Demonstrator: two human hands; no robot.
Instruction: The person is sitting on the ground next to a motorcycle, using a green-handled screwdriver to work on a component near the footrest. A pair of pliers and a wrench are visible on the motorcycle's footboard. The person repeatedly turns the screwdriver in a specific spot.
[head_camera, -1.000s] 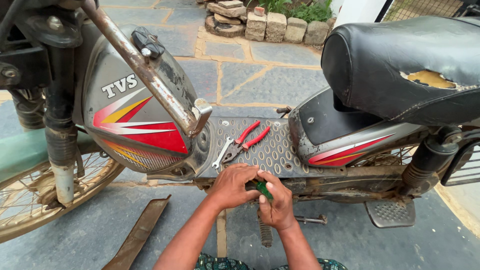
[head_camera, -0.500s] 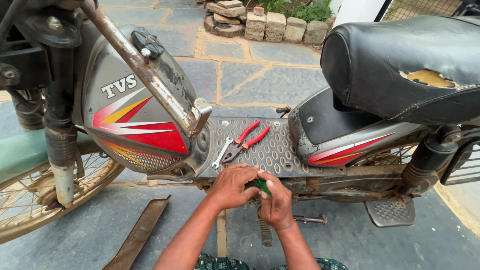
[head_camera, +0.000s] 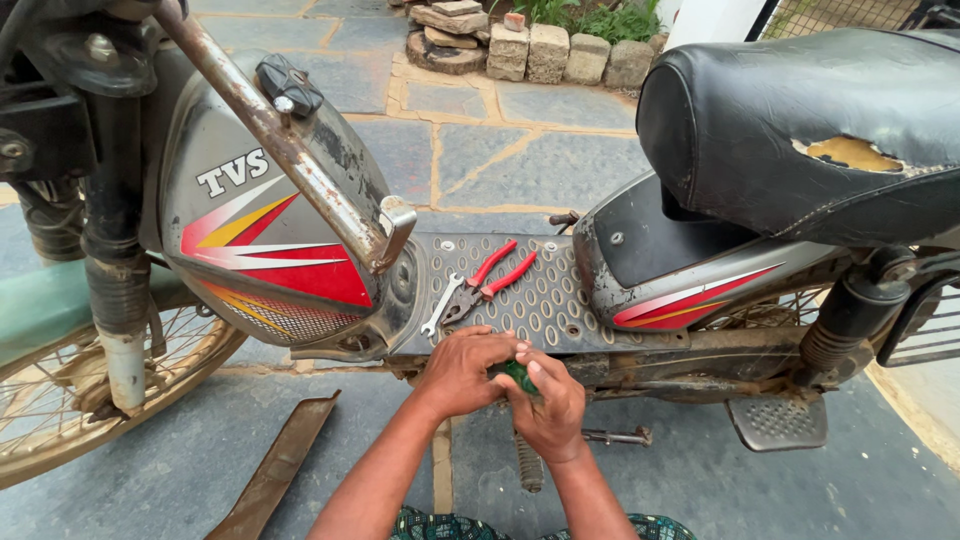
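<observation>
Two hands: both mine, pressed together at the front edge of the footboard (head_camera: 520, 300).
Change: almost none against the earlier frames; my hands sit at the same spot, the green handle between them looks turned a little. I judge the turning or pressing is slow work, still mid-step.
Far left: front wheel (head_camera: 60, 390) and fork, well apart from me.
Ground left: rusty flat metal strip (head_camera: 275, 470), lying loose, untouched.
Left hand (head_camera: 462, 372): curled over the board's edge, fingers closed around the top of the green-handled tool (head_camera: 519, 375).
Tool: only a bit of green handle shows, wedged between both palms, just below the board's edge; its tip is hidden.
Right hand (head_camera: 550, 405): closed tight on the same handle, touching my left hand.
On the board: small spanner (head_camera: 440, 308) and red-handled pliers (head_camera: 490, 282), just beyond my knuckles, not touched.
Right: footpeg (head_camera: 778, 422) and torn black seat (head_camera: 810, 130), well apart.
</observation>
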